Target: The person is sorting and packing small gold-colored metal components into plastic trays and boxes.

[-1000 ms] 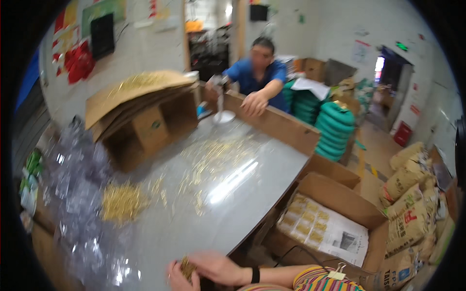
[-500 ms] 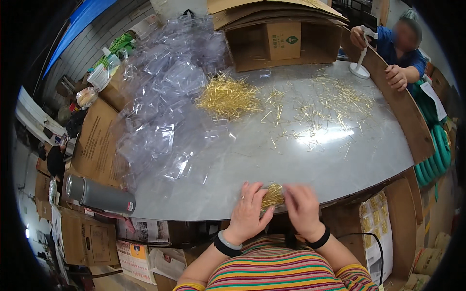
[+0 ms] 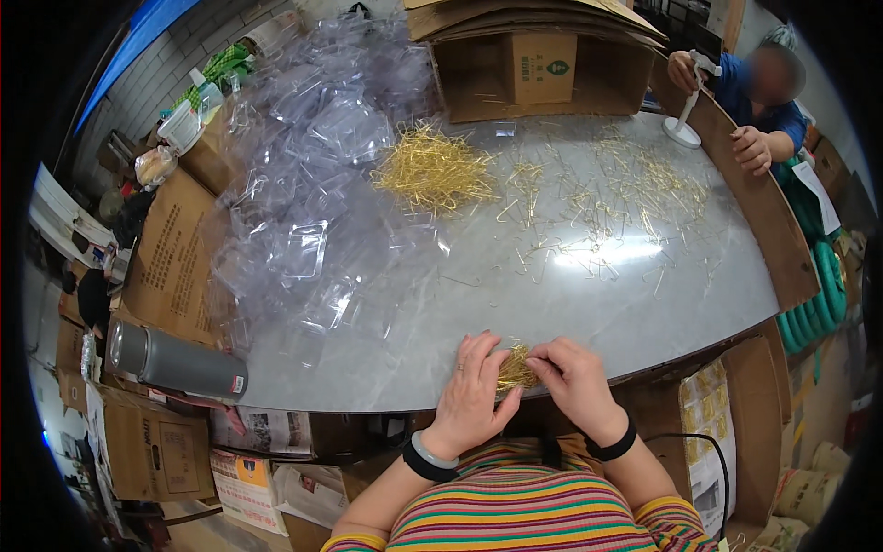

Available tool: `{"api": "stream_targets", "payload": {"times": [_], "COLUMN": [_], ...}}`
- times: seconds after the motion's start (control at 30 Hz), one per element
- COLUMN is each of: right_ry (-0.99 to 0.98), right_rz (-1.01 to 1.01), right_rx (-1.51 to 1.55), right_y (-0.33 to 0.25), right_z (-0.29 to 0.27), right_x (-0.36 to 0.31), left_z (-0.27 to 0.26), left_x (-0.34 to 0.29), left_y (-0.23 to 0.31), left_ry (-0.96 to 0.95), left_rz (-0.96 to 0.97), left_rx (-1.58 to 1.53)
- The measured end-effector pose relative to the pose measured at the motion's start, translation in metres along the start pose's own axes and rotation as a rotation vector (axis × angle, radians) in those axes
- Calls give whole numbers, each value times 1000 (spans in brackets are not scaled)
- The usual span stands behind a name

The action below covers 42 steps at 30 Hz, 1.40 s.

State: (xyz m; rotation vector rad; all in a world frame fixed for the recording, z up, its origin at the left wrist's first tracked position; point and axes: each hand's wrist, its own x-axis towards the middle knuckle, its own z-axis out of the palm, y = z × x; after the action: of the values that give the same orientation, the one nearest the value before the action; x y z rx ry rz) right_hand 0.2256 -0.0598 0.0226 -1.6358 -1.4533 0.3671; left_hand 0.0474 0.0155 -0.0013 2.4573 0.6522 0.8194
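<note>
At the table's near edge, my left hand point(image 3: 467, 391) is curved around a small bundle of gold wire hooks point(image 3: 517, 368), its fingers along the far left side and its thumb on the near side. My right hand point(image 3: 579, 385) comes in from the right, thumb and fingertips pinched together at the bundle's right edge. Whether a transparent box lies under the bundle is hard to make out. Farther off is a large heap of gold wire hooks point(image 3: 436, 170), with many loose hooks point(image 3: 644, 184) scattered to its right.
Transparent plastic boxes point(image 3: 313, 184) are piled on the left. A grey bottle point(image 3: 179, 361) lies at the near left corner. An open carton point(image 3: 469, 78) stands at the back, beside a white stand point(image 3: 681, 131). Another person's hand point(image 3: 752, 150) rests on the cardboard wall point(image 3: 773, 221).
My right hand, blurred before, has come to a pinch at the bundle's right edge. My left hand stays around the bundle. The whole view has shifted slightly.
</note>
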Motion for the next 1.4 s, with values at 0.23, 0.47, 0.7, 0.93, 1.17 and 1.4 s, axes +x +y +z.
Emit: {"api": "stream_targets", "payload": {"times": [0.23,0.47,0.7,0.93,1.17,1.4], "right_ry": [68,115,-7,-25,8,159], "right_rz": [98,153,61,107,57,-15], "right_rx": [-123,3,48,-29,-97,-215], "right_y": [-10,1,-4,1,-4,8], "right_z": [5,13,-7,-18,-8,2], "right_x": [16,22,5,-13,-9,-10], "left_z": [-1,3,3,1,0,1], "left_x": [-1,-4,-5,-3,-1,-1], "left_y": [-1,-3,-4,0,0,1], "left_ry": [-36,5,-8,-21,-51,-46], "left_rz": [84,86,83,70,63,65], "left_rx": [47,4,28,50,46,50]}}
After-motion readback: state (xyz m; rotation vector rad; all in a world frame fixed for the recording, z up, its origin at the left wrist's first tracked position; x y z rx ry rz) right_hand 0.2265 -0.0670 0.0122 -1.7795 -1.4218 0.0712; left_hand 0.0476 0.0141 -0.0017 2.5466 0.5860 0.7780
